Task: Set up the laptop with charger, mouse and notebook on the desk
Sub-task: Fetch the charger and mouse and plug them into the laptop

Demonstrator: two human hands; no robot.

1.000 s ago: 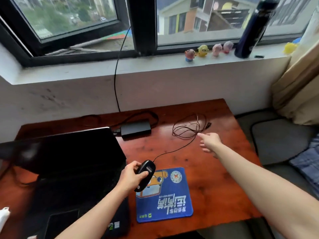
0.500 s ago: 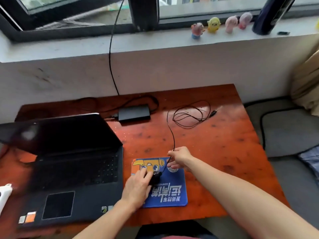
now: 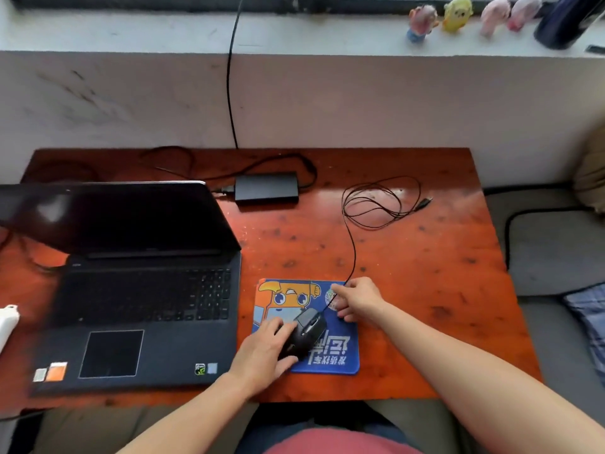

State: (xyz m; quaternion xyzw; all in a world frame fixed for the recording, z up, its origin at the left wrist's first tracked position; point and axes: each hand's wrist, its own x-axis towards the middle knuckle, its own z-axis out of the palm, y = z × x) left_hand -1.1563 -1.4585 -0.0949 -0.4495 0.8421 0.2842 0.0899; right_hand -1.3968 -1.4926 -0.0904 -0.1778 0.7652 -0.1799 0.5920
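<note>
A black laptop (image 3: 137,290) stands open on the left of the red-brown desk (image 3: 425,257), its screen dark. The black charger brick (image 3: 266,187) lies behind it, cabled toward the window. A black wired mouse (image 3: 306,329) rests on the blue and orange mouse pad (image 3: 327,362). My left hand (image 3: 265,352) lies on the mouse's left side and grips it. My right hand (image 3: 357,299) pinches the mouse cable (image 3: 353,247) just behind the mouse. The cable's loose coil (image 3: 376,201) and USB plug (image 3: 424,203) lie at the back right. No notebook is in view.
A white object (image 3: 8,322) pokes in at the left edge. Small toy figures (image 3: 455,13) and a dark bottle (image 3: 566,21) stand on the window sill. Grey cushions (image 3: 553,250) lie right of the desk. A black wire (image 3: 230,77) hangs down the wall.
My left hand brought the mouse down from the air onto the pad. My right hand came back from the cable coil and took the cable near the mouse. The view tilted down.
</note>
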